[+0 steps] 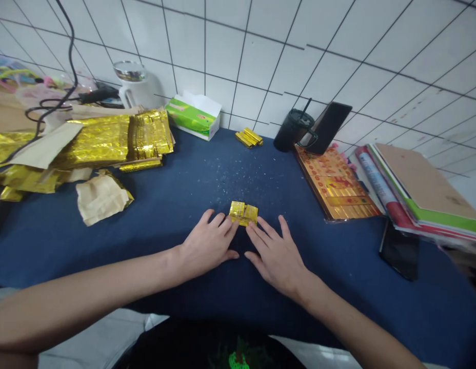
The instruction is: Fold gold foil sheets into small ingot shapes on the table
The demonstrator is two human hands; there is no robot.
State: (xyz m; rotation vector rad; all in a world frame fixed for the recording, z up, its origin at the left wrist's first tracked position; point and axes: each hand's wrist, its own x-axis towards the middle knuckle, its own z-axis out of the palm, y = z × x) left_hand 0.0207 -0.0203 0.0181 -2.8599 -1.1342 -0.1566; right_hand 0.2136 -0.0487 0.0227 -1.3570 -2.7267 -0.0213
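A small folded block of gold foil paper [243, 213] lies on the dark blue cloth [153, 230] in front of me. My left hand [207, 243] rests flat on the cloth, its fingertips at the block's lower left edge. My right hand [274, 257] lies at the block's lower right, with its fingers spread and their tips at or very near the foil. Neither hand closes around the block. Two small gold folded pieces [248, 137] lie together further off, by the wall.
Loose gold foil sheets [95, 143] and brown paper [101, 197] are piled at the left. A tissue box [194, 115], white mug [136, 84] and black tumbler [294, 130] stand along the tiled wall. Printed gold sheets [334, 184], books [422, 189] and a black phone [399, 251] lie at the right.
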